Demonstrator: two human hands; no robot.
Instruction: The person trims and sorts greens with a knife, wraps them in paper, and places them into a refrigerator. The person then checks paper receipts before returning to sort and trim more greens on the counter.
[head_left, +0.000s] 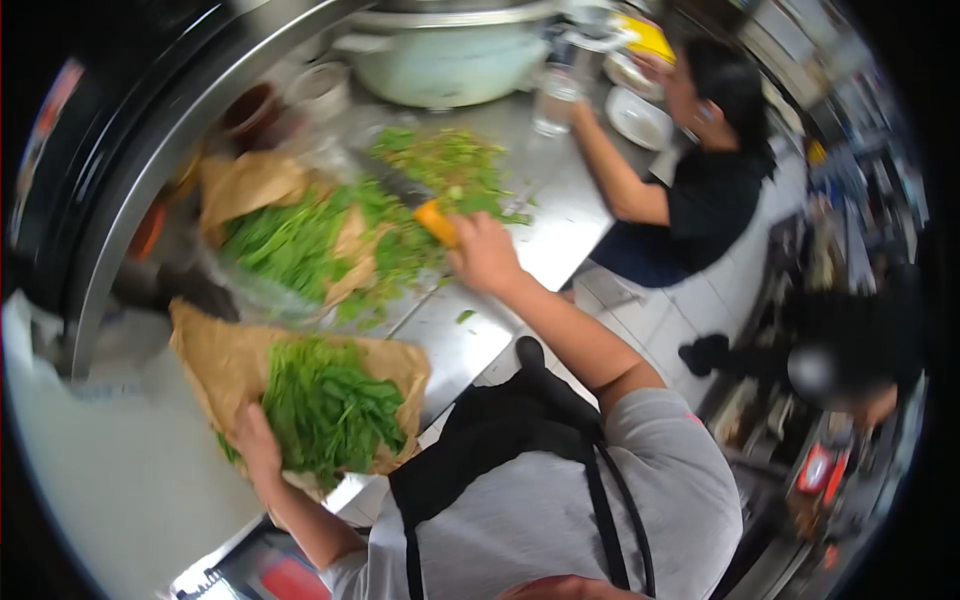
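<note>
My right hand point(484, 250) is closed round the yellow handle of a knife point(436, 221), whose dark blade points up and left over chopped green stems point(445, 160). My left hand point(257, 440) lies at the left edge of a bunch of leafy greens point(335, 405) on brown paper point(215, 350); its fingers are blurred, so whether it grips anything cannot be made out. Beyond it, more greens point(290, 245) rest on crumpled brown paper and clear plastic, beside the chopped pieces on the metal table point(455, 330).
A large pale pot point(445, 60) stands at the table's back. Another person point(715, 190) sits at the right side, near a clear glass point(556, 100) and a white dish point(640, 118). A further person in dark clothes point(850, 340) is at the far right.
</note>
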